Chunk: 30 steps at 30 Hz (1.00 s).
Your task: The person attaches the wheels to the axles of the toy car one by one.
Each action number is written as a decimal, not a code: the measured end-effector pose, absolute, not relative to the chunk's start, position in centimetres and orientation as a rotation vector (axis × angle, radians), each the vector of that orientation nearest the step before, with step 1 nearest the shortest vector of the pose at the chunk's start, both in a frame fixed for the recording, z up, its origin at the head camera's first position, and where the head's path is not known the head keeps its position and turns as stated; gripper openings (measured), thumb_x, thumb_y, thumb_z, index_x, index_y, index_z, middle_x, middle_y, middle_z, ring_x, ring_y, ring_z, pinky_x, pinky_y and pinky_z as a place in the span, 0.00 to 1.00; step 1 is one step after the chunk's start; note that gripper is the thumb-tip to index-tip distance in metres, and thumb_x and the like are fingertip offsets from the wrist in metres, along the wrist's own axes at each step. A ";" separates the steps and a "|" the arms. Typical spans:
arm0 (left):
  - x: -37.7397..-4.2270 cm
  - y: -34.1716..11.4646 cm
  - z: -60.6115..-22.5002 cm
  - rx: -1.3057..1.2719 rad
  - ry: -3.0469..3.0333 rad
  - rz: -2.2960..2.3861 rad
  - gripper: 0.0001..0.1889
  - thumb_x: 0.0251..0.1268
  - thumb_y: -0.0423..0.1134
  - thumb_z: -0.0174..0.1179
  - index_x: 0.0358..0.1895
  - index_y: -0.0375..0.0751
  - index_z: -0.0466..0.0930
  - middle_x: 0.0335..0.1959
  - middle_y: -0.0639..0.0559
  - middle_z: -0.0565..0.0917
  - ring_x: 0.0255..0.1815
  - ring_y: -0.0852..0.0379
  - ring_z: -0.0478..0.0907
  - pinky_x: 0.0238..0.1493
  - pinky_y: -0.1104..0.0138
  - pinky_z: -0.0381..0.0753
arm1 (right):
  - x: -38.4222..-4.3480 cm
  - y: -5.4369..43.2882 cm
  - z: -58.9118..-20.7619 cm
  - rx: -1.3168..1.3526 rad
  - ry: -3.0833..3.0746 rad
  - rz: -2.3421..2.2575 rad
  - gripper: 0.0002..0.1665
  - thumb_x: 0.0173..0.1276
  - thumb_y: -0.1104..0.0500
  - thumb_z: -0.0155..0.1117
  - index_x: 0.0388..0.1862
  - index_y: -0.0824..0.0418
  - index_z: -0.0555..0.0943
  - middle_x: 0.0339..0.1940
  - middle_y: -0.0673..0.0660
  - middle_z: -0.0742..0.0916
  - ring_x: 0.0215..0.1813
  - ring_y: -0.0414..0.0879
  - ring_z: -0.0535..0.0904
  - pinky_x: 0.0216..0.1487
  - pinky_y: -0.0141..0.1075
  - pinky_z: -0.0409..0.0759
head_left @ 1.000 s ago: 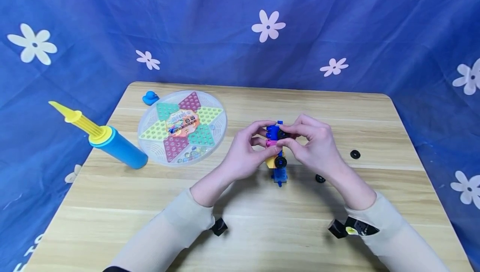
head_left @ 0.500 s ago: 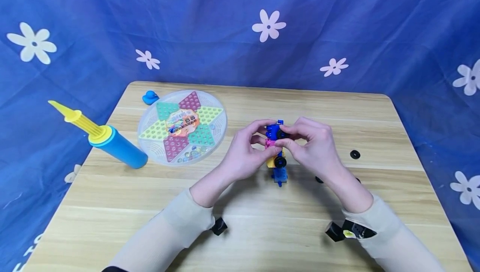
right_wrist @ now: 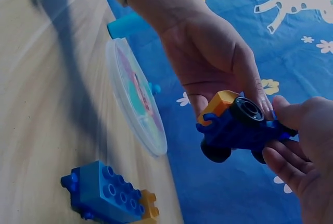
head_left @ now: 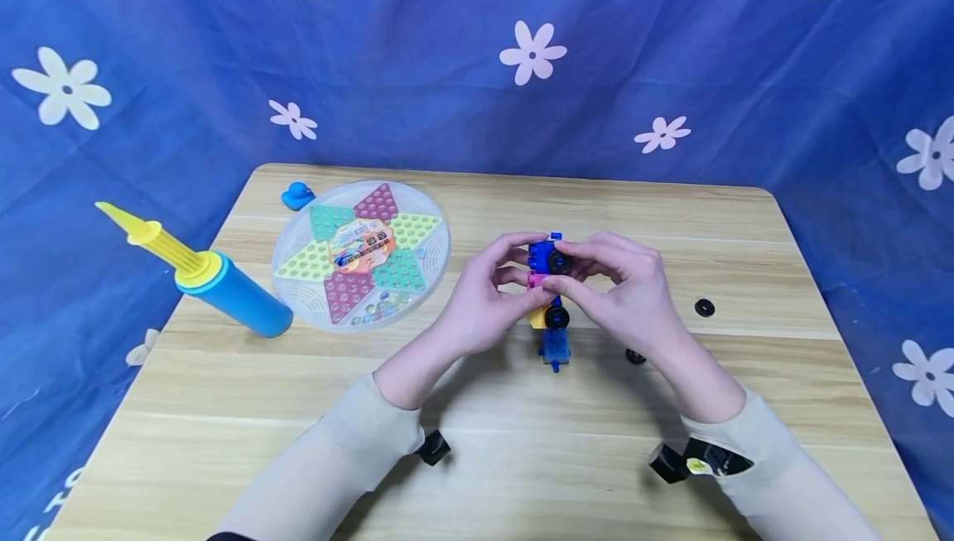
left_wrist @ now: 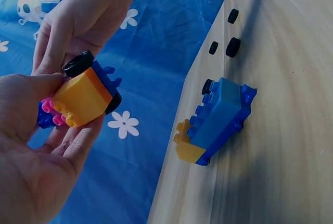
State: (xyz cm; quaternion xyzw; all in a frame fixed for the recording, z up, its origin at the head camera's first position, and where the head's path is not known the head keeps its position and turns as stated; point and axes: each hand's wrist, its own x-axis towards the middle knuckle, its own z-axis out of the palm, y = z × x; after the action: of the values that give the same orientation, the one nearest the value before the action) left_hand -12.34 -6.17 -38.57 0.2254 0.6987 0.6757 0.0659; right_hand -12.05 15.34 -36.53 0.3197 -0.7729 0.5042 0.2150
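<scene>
A toy block car [left_wrist: 83, 99] with yellow, pink and blue bricks and black wheels is held above the table between both hands. My left hand [head_left: 484, 301] grips its left side, fingers behind and thumb in front. From the other side my right hand [head_left: 629, 288] pinches it, thumb and fingertips close to a black wheel [head_left: 558, 262] at the far end. A second wheel [right_wrist: 247, 110] sits nearer its blue hitch end in the right wrist view. Below, a blue block car section [left_wrist: 221, 112] with a yellow brick [left_wrist: 188, 146] rests on the table.
Loose black wheels lie on the table to the right, one wheel [head_left: 704, 307] farther off and another wheel [head_left: 636, 356] by the right wrist. At left are a round Chinese checkers board [head_left: 361, 255], a blue rubber duck [head_left: 298, 195] and a blue-and-yellow hand pump [head_left: 234, 292].
My right fingers have shifted slightly off the far wheel, which shows more fully now. The held car has risen a little; my left hand keeps its grip.
</scene>
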 end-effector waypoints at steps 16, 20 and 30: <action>-12.4 -6.5 -38.4 0.733 2.221 1.907 0.32 0.66 0.32 0.75 0.72 0.47 0.75 0.53 0.48 0.84 0.46 0.53 0.88 0.39 0.57 0.91 | -11.5 16.4 -35.9 0.857 -2.255 1.482 0.30 0.56 0.71 0.85 0.59 0.65 0.86 0.48 0.54 0.87 0.41 0.47 0.87 0.46 0.35 0.88; -12.4 -6.5 -38.4 0.799 2.258 1.861 0.31 0.66 0.32 0.75 0.72 0.47 0.76 0.53 0.50 0.84 0.46 0.54 0.87 0.40 0.59 0.91 | -11.9 16.6 -35.5 0.853 -2.372 1.427 0.34 0.57 0.65 0.86 0.63 0.62 0.84 0.52 0.52 0.86 0.44 0.45 0.85 0.47 0.36 0.88; -12.4 -6.8 -38.5 1.015 2.478 1.660 0.33 0.66 0.32 0.75 0.73 0.48 0.75 0.57 0.52 0.86 0.51 0.59 0.84 0.51 0.60 0.87 | -12.6 16.9 -35.0 1.054 -2.589 1.267 0.29 0.63 0.53 0.84 0.61 0.58 0.84 0.52 0.46 0.86 0.42 0.41 0.82 0.41 0.38 0.86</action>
State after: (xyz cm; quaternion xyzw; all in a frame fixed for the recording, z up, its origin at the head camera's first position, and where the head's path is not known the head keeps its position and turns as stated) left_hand -12.45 -6.77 -38.48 0.3220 0.7866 0.5268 -0.0046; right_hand -12.64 16.86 -35.03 0.3431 -0.8430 0.4126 0.0365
